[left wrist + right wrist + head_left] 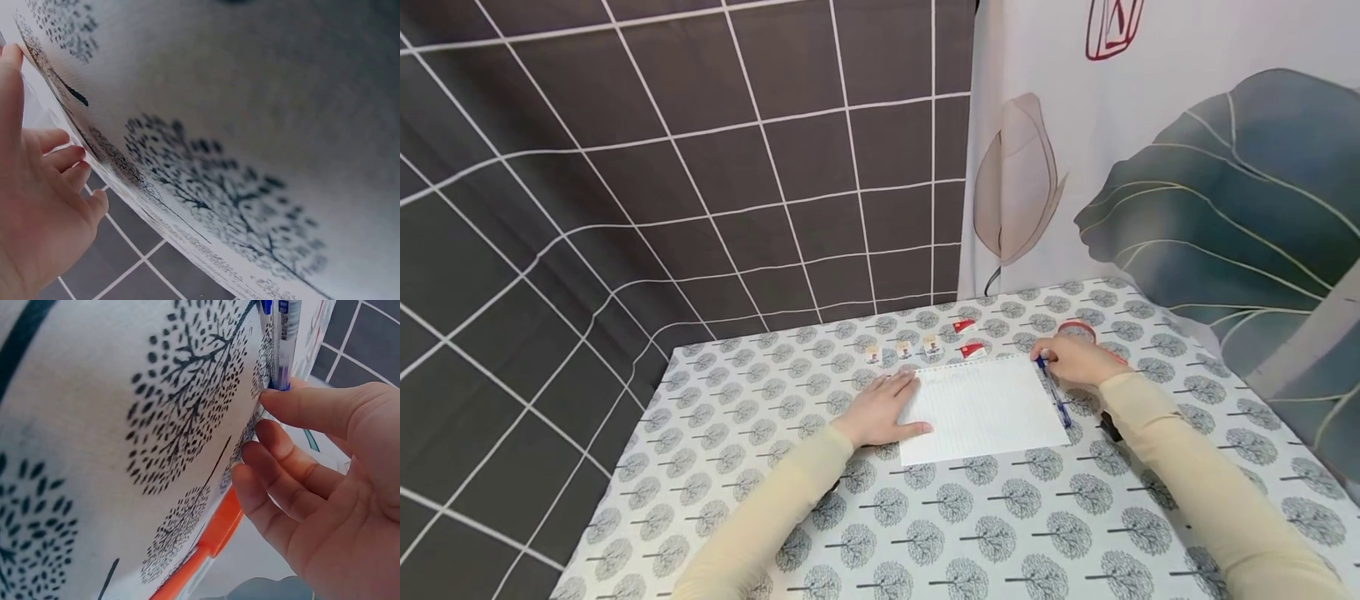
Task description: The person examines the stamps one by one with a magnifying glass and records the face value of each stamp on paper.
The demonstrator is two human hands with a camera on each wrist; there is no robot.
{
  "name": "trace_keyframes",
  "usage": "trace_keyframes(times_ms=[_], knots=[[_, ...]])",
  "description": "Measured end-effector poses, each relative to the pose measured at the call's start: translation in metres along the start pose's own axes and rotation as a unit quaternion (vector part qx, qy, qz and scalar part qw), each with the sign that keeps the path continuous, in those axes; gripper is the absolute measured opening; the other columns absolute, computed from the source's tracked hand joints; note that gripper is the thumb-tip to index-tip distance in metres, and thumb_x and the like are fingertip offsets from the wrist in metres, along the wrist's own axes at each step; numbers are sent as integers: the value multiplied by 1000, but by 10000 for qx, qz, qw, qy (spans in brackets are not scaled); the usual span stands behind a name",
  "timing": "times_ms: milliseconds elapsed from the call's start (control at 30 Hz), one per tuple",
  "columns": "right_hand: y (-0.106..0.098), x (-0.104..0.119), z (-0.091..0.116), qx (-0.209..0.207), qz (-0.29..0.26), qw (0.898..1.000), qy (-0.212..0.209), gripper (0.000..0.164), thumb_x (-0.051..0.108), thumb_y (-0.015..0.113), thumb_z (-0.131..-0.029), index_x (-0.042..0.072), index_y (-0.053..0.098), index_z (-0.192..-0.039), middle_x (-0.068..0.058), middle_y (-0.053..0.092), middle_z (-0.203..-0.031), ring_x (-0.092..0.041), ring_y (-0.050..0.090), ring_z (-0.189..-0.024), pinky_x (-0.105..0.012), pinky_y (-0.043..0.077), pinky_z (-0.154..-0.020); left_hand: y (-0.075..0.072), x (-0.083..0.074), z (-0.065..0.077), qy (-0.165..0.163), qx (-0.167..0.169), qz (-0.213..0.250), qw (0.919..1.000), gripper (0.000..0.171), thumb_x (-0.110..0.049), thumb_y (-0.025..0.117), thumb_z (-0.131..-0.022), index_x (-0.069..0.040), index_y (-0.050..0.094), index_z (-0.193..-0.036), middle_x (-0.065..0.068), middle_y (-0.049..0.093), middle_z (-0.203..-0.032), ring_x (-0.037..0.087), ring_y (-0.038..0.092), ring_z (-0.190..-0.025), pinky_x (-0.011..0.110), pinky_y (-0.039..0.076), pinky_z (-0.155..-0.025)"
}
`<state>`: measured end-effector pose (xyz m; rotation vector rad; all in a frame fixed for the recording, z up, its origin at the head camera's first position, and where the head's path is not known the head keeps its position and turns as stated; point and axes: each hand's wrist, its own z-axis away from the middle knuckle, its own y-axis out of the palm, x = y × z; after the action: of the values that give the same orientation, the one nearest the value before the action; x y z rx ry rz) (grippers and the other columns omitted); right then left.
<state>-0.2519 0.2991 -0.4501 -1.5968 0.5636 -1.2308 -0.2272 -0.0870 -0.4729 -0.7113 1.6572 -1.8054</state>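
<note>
A sheet of lined white paper (981, 408) with a perforated upper edge lies flat on the patterned tablecloth. My left hand (883, 412) rests across its left edge, fingers extended and thumb over the sheet; the left wrist view shows that hand (50, 194) with relaxed fingers. Along the paper's right edge lies a clear pen (1056, 396) with blue ends. At its far end my right hand (1078, 360) pinches it with thumb and forefinger. In the right wrist view, the pen (286, 344) rises from behind the thumb of my right hand (325, 469), other fingers bent.
Beyond the paper lie small picture cards (903, 350) in a row, with two red-and-white pieces (972, 350) to their right. A red round-rimmed object (1077, 327) is partly hidden behind my right hand. A dark gridded curtain (700, 183) hangs along the back and left.
</note>
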Motion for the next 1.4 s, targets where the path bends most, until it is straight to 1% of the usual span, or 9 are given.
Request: trace_keyframes(times_ms=[100, 267, 400, 500, 700, 833, 967, 1200, 1400], knots=[[0, 0, -3, 99, 35, 9999, 53, 28, -8, 55, -91, 2, 68, -114, -12, 68, -92, -22, 61, -75, -44, 55, -71, 1, 0, 0, -54, 42, 65, 10000, 94, -75, 38, -95, -7, 27, -160, 9, 23, -166, 22, 19, -153, 43, 16, -125], [-1, -1, -4, 121, 121, 9998, -100, 25, -8, 57, -89, 3, 69, -108, -7, 66, -84, -19, 59, -72, -40, 54, -66, 2, 0, 0, -91, 212, 150, 9996, 95, -76, 38, -94, -9, 25, -160, 8, 21, -167, 21, 19, -153, 41, 15, -125], [-5, -1, -3, 64, 112, 9999, -49, 18, -6, 61, -88, 2, 68, -103, -3, 64, -77, -16, 52, -63, -32, 46, -58, 0, 1, -1, -78, 179, 108, 9998, 95, -76, 38, -95, -8, 26, -160, 8, 22, -166, 21, 20, -153, 41, 16, -125], [-7, 0, -3, 15, 196, 9998, 53, 14, -4, 63, -87, 1, 66, -100, -3, 66, -78, -15, 50, -62, -30, 43, -57, -2, 1, -2, -69, 164, 115, 9998, 95, -76, 39, -95, -8, 26, -160, 8, 23, -166, 21, 21, -152, 41, 17, -124], [-7, 0, -3, 23, 240, 9996, 129, 12, -3, 64, -86, 0, 66, -97, -5, 67, -81, -18, 53, -66, -34, 48, -60, -4, -2, -1, -93, 204, 241, 9995, 95, -75, 41, -95, -8, 26, -160, 8, 23, -166, 20, 22, -152, 41, 17, -124], [-6, -1, -4, 39, 242, 9997, 88, 8, -1, 65, -86, -1, 66, -94, -6, 68, -83, -21, 60, -72, -40, 54, -66, -2, -3, 1, -125, 209, 302, 9992, 94, -74, 42, -95, -8, 27, -160, 8, 24, -166, 21, 23, -152, 41, 18, -124], [-4, -4, -4, 51, 275, 9996, 32, 6, 2, 67, -88, -3, 67, -93, -6, 68, -84, -23, 63, -76, -44, 56, -70, 0, -3, 1, -139, 267, 345, 9990, 94, -73, 43, -95, -7, 27, -160, 8, 24, -166, 21, 23, -152, 41, 18, -124], [-3, -5, -4, -103, 288, 9995, 32, 8, 4, 67, -90, -4, 65, -92, -6, 66, -82, -21, 61, -72, -40, 55, -65, 0, 1, -1, -124, 183, 313, 9993, 94, -74, 43, -94, -7, 28, -159, 9, 24, -166, 22, 23, -152, 41, 18, -124], [-5, -5, -8, -207, 70, 9997, 68, 17, 7, 66, -94, -9, 64, -99, -8, 66, -83, -17, 59, -69, -38, 54, -64, 1, 4, -2, -149, 184, 319, 9992, 95, -75, 42, -94, -7, 27, -160, 8, 24, -166, 21, 22, -152, 40, 17, -125]])
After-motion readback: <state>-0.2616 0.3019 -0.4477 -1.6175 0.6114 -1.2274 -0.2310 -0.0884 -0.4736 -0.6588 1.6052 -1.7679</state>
